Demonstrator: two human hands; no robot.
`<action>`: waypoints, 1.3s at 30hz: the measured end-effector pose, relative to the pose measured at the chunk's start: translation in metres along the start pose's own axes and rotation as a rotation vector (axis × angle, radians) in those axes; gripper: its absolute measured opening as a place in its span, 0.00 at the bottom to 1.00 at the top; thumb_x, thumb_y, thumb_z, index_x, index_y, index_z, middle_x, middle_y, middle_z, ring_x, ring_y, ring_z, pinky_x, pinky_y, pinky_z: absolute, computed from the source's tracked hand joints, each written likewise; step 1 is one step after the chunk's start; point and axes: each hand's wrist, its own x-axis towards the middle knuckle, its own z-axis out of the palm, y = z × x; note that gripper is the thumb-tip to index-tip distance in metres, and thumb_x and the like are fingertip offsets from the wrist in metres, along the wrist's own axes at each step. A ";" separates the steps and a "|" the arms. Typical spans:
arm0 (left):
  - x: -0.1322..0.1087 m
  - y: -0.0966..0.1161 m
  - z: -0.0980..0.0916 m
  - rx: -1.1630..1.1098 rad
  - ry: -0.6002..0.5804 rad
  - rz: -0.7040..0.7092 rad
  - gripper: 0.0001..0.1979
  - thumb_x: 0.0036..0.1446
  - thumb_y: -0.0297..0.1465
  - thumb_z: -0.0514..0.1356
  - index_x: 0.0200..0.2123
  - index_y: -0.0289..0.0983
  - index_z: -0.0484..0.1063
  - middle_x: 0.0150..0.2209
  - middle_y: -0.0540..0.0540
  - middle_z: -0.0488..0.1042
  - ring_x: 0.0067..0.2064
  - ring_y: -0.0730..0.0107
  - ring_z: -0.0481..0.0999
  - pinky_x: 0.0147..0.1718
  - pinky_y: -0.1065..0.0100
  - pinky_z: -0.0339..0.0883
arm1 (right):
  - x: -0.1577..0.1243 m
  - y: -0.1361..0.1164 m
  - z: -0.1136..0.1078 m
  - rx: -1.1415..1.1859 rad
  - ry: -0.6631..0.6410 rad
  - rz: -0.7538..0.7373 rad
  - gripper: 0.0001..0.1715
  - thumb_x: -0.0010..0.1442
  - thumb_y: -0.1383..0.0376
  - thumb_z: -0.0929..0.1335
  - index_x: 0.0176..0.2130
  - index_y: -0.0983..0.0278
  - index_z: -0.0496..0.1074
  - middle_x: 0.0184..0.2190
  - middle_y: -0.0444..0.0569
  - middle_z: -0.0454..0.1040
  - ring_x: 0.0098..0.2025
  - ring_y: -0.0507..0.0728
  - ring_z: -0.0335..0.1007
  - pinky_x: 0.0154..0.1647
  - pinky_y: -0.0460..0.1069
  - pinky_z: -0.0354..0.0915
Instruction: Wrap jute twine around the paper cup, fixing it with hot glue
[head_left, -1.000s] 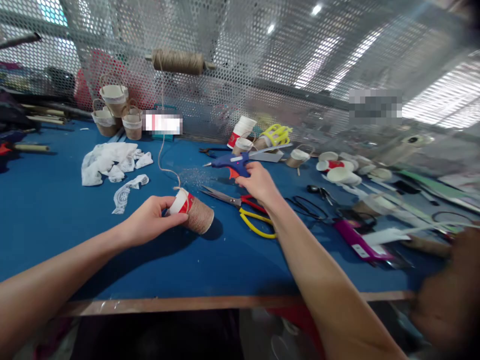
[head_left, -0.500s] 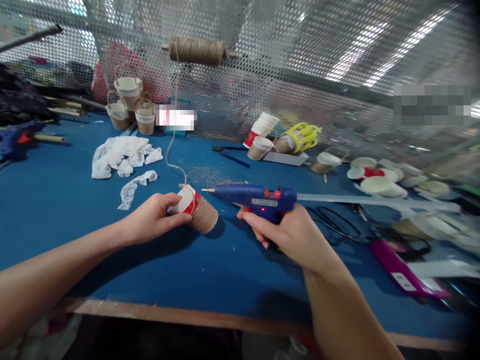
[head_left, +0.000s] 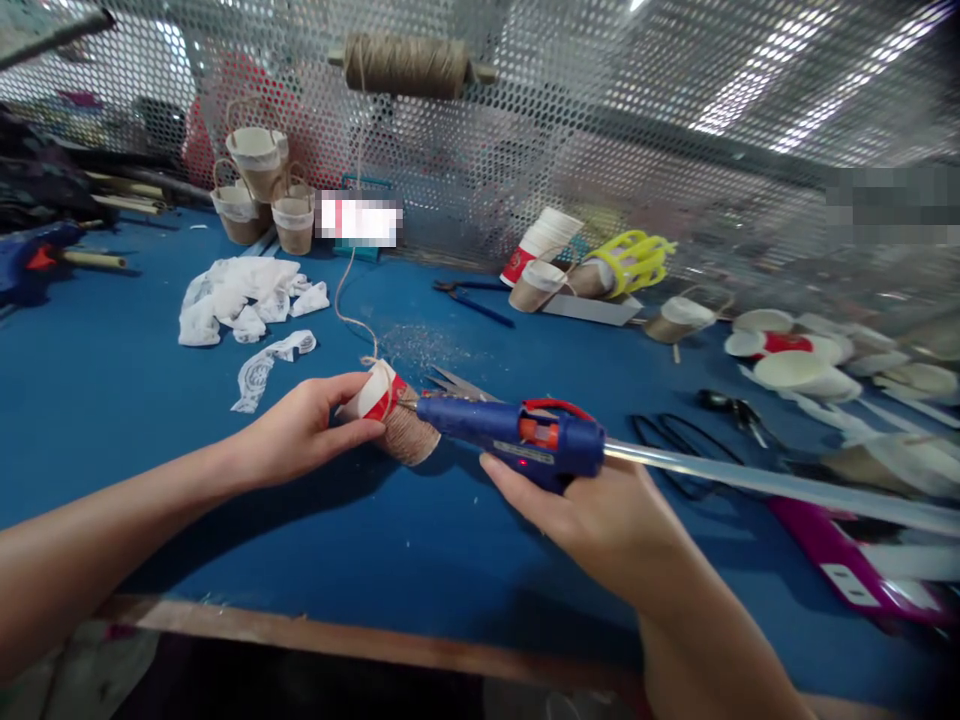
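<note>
My left hand (head_left: 319,420) is closed around the white-and-red rim end of a paper cup (head_left: 414,435), which lies tilted over the blue table. Brown twine covers the cup's lower part in close turns. A loose strand of twine (head_left: 346,312) leads from the cup up to a spool (head_left: 405,66). In my right hand (head_left: 577,510) is a blue hot glue gun (head_left: 487,425), gripped by its handle. Its metal nozzle is at the cup, near the border of red paper and twine. From its back end sticks a long clear glue stick (head_left: 712,482). Scissors (head_left: 457,382) lie partly hidden behind the gun.
White lace (head_left: 240,295) lies at left, near stacked twine-wrapped cups (head_left: 259,160). Pliers (head_left: 476,300), paper cups (head_left: 547,240) and a yellow mesh sleeve (head_left: 637,262) are at the back. Loose cups (head_left: 806,370), black cables (head_left: 667,455) and a magenta object (head_left: 847,565) occupy the right.
My right hand has brought the glue gun left and tilted its nozzle down onto the cup. The cup stays in my left hand. The whole view has shifted slightly.
</note>
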 end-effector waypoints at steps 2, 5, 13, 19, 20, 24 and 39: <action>0.000 0.000 0.000 0.009 0.004 -0.002 0.15 0.55 0.36 0.55 0.43 0.34 0.70 0.42 0.44 0.75 0.42 0.61 0.72 0.41 0.69 0.64 | 0.002 -0.002 -0.003 -0.137 -0.016 -0.150 0.15 0.54 0.64 0.59 0.32 0.57 0.74 0.20 0.51 0.71 0.26 0.61 0.67 0.26 0.55 0.62; 0.000 -0.001 0.000 0.026 0.011 0.005 0.15 0.55 0.36 0.56 0.43 0.33 0.70 0.41 0.44 0.75 0.41 0.62 0.72 0.41 0.69 0.64 | 0.005 -0.011 -0.005 -0.258 -0.025 -0.206 0.17 0.57 0.64 0.58 0.28 0.59 0.73 0.20 0.51 0.70 0.23 0.59 0.66 0.23 0.53 0.62; 0.000 -0.001 0.001 0.032 -0.002 0.015 0.15 0.55 0.35 0.55 0.44 0.34 0.69 0.42 0.45 0.74 0.42 0.63 0.72 0.42 0.67 0.64 | 0.007 -0.029 -0.008 -0.066 -0.051 0.127 0.08 0.52 0.70 0.62 0.27 0.61 0.69 0.18 0.43 0.70 0.18 0.51 0.64 0.18 0.46 0.62; -0.001 -0.002 0.000 0.085 0.001 -0.012 0.16 0.55 0.36 0.54 0.43 0.33 0.69 0.42 0.44 0.74 0.42 0.60 0.71 0.40 0.65 0.64 | 0.007 -0.030 -0.010 -0.083 -0.099 0.123 0.08 0.51 0.71 0.63 0.28 0.61 0.70 0.20 0.43 0.71 0.20 0.52 0.67 0.20 0.45 0.63; -0.001 -0.002 0.000 0.091 -0.001 -0.010 0.16 0.55 0.37 0.54 0.43 0.33 0.68 0.42 0.44 0.74 0.42 0.60 0.71 0.40 0.65 0.64 | 0.007 -0.030 -0.010 -0.079 -0.098 0.122 0.08 0.51 0.71 0.63 0.28 0.61 0.70 0.20 0.44 0.71 0.20 0.51 0.67 0.20 0.45 0.64; 0.000 -0.003 0.000 0.095 0.002 -0.012 0.16 0.55 0.37 0.54 0.43 0.33 0.68 0.41 0.43 0.74 0.41 0.61 0.71 0.40 0.65 0.64 | 0.006 -0.030 -0.010 -0.067 -0.081 0.118 0.08 0.51 0.72 0.63 0.27 0.61 0.70 0.20 0.44 0.71 0.20 0.52 0.67 0.20 0.45 0.64; 0.000 -0.003 0.000 0.093 0.009 0.000 0.16 0.55 0.37 0.55 0.43 0.33 0.69 0.41 0.43 0.75 0.42 0.60 0.72 0.41 0.64 0.65 | 0.003 -0.027 -0.006 -0.044 -0.089 0.147 0.05 0.52 0.70 0.64 0.28 0.61 0.68 0.22 0.44 0.71 0.23 0.52 0.68 0.22 0.45 0.65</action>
